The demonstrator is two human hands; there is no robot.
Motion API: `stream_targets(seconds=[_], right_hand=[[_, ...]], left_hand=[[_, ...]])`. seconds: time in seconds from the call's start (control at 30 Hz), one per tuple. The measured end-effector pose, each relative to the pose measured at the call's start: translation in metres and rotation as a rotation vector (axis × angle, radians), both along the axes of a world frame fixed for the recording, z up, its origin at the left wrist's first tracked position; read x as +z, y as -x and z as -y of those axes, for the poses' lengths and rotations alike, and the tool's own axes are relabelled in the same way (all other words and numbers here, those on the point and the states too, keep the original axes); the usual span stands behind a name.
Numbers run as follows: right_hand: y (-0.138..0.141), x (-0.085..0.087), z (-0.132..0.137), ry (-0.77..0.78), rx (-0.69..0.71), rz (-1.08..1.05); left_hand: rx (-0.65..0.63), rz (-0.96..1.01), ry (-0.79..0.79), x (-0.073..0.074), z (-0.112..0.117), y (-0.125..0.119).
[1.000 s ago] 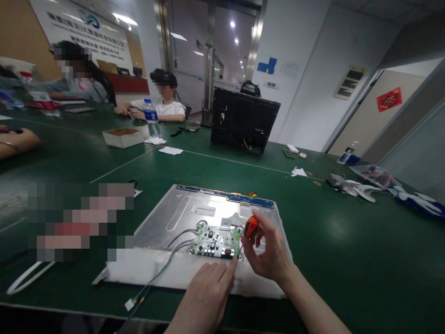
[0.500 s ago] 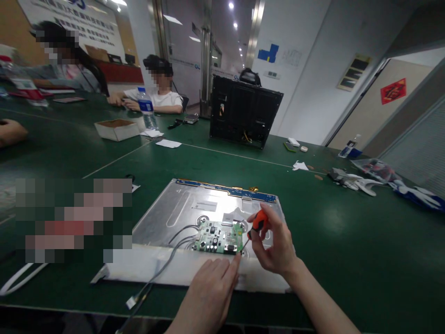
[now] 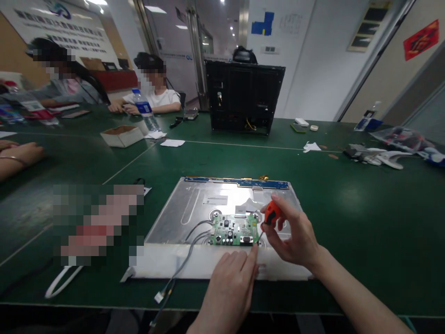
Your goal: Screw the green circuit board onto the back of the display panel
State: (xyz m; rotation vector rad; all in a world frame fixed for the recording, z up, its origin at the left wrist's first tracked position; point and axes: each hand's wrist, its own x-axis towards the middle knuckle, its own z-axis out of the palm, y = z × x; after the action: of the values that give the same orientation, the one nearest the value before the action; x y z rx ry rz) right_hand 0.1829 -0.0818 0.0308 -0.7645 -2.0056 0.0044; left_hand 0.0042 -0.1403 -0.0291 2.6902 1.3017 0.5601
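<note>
My right hand (image 3: 295, 236) is closed round the orange and black handle of a small screwdriver (image 3: 272, 213), its shaft slanting down to the lower right corner of a green circuit board (image 3: 234, 229). My left hand (image 3: 232, 280) rests palm down on the white lower strip, holding nothing. Its index finger stretches to that same corner, beside the screwdriver tip; the other fingers are bent and partly hidden. Under the board lies a flat metal-backed display panel (image 3: 174, 218) with a blue circuit strip (image 3: 225, 182) along its far edge. Grey cables (image 3: 189, 255) run from the board's left side toward me.
Left of the panel lies a blurred-out item with a white strap (image 3: 57, 287). Farther back stand an open box (image 3: 121, 138), a water bottle (image 3: 146, 111) and a black monitor-like casing (image 3: 243, 97). Gloves (image 3: 378, 155) lie at right. Two people sit across; another person's hand (image 3: 22, 157) rests at left.
The camera view has shifted, so the panel and both hands appear farther right. The screwdriver stays at the board's corner, with my left index finger beside it. More of the other person's hands shows at left.
</note>
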Motion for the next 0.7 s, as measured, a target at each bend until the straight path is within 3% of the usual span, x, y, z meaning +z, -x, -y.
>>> stream_targets(seconds=[0.13, 0.43, 0.7], right_hand=[[-0.0001, 0.0022, 0.0027, -0.011, 0.017, -0.004], [0.0015, -0.0001, -0.0010, -0.086, -0.097, -0.017], [0.0006, 0.0043, 0.0001, 0.011, 0.014, -0.036]], left_hand=[[-0.004, -0.013, 0.015, 0.0015, 0.0008, 0.0003], [0.010, 0.002, 0.015, 0.0026, 0.0011, 0.0000], [0.000, 0.013, -0.014, 0.0030, -0.0007, 0.0009]])
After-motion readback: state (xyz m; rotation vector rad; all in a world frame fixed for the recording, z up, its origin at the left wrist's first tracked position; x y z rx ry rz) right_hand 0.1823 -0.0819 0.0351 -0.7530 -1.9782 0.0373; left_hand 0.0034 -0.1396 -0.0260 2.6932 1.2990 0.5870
